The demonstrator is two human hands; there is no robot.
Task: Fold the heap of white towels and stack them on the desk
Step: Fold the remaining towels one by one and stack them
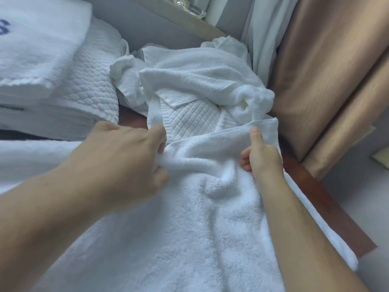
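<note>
On desk point(328, 199), towel point(189, 218) gripped, stack point(42, 60) lettered "S"

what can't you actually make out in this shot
Head view:
- Blue lettering on the folded stack: cut off by the left edge.
- Number of towels in the heap: folds overlap.
- Fingertips of the left hand: buried in the towel the right hand also pinches.
- Clear object: cut by the top edge, blurred.
</note>
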